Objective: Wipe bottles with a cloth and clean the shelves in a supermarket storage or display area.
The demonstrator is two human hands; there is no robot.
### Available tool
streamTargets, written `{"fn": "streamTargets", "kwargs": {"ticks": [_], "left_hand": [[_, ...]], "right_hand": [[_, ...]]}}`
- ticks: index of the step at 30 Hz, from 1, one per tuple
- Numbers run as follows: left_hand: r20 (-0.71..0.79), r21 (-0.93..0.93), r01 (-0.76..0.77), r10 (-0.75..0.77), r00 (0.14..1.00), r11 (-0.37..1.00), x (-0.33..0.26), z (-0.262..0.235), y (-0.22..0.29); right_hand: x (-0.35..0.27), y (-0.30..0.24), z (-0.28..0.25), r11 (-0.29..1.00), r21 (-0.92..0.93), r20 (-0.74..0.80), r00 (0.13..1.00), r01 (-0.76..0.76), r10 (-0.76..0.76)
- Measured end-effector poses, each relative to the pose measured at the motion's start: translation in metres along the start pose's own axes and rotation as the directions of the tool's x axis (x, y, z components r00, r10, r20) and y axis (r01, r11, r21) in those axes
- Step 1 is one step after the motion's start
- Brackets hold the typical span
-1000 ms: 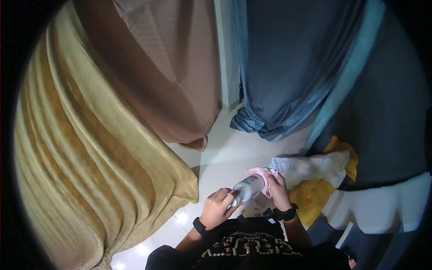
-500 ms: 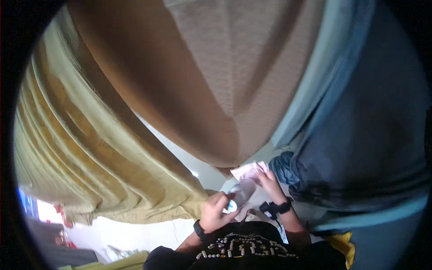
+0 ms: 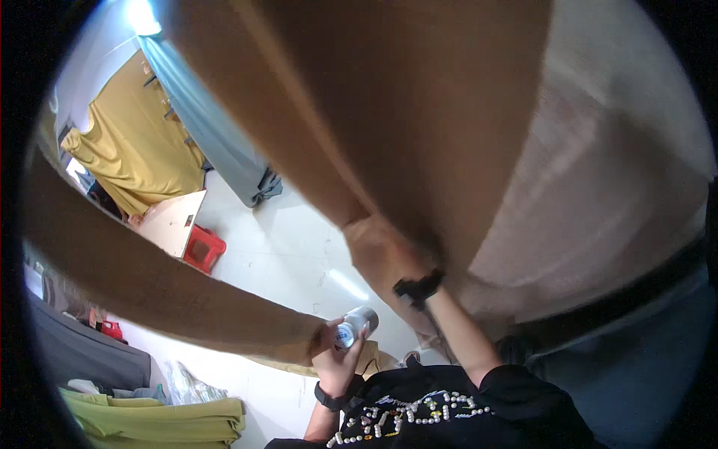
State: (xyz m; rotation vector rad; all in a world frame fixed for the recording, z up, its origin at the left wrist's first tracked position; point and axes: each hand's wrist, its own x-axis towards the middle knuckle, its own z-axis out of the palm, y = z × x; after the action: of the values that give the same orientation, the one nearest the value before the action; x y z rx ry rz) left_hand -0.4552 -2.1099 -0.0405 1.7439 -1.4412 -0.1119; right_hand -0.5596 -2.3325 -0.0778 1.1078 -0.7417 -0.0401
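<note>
My left hand [image 3: 336, 367] is closed around a silvery cylindrical bottle [image 3: 364, 320] with a pale round end tilted up toward me. The hem of the left brown curtain panel [image 3: 187, 303] reaches that hand. My right hand [image 3: 385, 251], raised and somewhat blurred, is on the edge of the large brown curtain [image 3: 419, 112]; its fingers appear to grip the cloth, though they are partly hidden. Between the two panels a gap opens onto a pale floor [image 3: 284, 254]. Dark bands circle both my wrists.
Beyond the gap stand a light wooden board [image 3: 176, 221], a red stool [image 3: 203, 248], a yellow drape [image 3: 153, 142] and a light-blue curtain [image 3: 217, 112]. At lower left lie a clear plastic bag [image 3: 191, 385] and olive cloth [image 3: 164, 423]. Dark fabric [image 3: 636, 352] hangs on the right.
My view has swung, and the brown curtain has parted over the room beyond. My right hand has risen to the curtain; the pink cloth it held is no longer discernible. The bottle stays in my left hand.
</note>
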Motion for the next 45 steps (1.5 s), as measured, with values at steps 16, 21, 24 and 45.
{"fn": "streamTargets", "kwargs": {"ticks": [16, 21, 24, 45], "left_hand": [[-0.466, -0.011, 0.37, -0.333, 0.82, 0.929, 0.221, 0.127, -0.118], [-0.299, -0.039, 0.397, -0.39, 0.871, 0.917, 0.395, 0.226, -0.115], [-0.178, -0.027, 0.422, -0.42, 0.89, 0.906, 0.495, 0.275, -0.098], [-0.053, 0.004, -0.078, 0.078, 0.996, 0.997, 0.915, 0.228, -0.298]], "right_hand": [[-0.187, 0.045, 0.366, -0.11, 0.664, 0.288, 0.117, -0.739, 0.951], [-0.124, -0.143, 0.537, -0.41, 0.349, 0.817, 0.059, -0.843, 0.573], [0.03, -0.233, 0.586, -0.862, 0.234, 0.952, 0.287, -0.45, 0.108], [0.618, -0.502, 0.445, -0.499, -0.752, 0.108, 0.666, -0.43, -0.738]]}}
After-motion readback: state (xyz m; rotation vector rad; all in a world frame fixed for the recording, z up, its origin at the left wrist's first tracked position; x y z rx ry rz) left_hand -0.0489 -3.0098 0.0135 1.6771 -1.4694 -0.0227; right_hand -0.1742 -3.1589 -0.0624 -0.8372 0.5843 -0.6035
